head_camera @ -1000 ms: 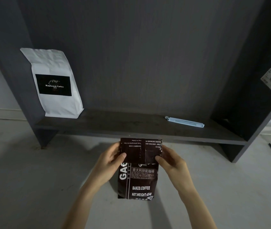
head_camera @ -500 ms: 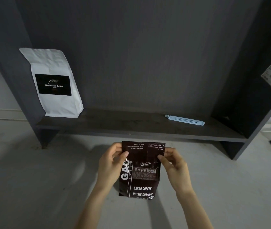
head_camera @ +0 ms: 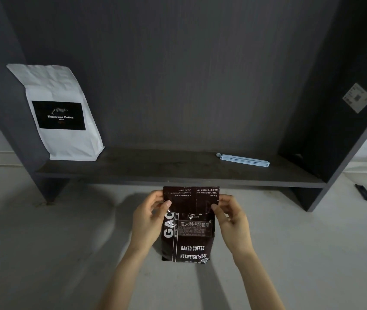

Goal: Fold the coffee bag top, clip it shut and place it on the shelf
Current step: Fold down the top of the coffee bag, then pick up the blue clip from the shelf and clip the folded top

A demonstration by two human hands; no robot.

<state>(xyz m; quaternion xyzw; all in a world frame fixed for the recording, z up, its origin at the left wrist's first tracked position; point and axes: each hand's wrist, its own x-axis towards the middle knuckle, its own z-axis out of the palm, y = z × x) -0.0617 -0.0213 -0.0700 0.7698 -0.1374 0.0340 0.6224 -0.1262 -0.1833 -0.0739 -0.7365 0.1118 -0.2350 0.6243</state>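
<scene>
A dark brown coffee bag [head_camera: 189, 238] with white print stands upright on the pale floor in front of the shelf. Its top flap is folded down toward me, showing upside-down text. My left hand [head_camera: 149, 217] pinches the flap's left edge and my right hand [head_camera: 231, 217] pinches its right edge. A light blue bag clip [head_camera: 243, 159] lies flat on the dark shelf board [head_camera: 166, 168], to the right and beyond the bag, untouched.
A white coffee bag [head_camera: 61, 115] with a black label leans in the shelf's left corner. Dark side panels close the shelf left and right; the right panel carries a sticker [head_camera: 357, 97]. A small black object [head_camera: 364, 192] lies on the floor at far right.
Both hands have shifted slightly up along the folded flap and my fingers have tightened on its edges. The bag stays in the same spot.
</scene>
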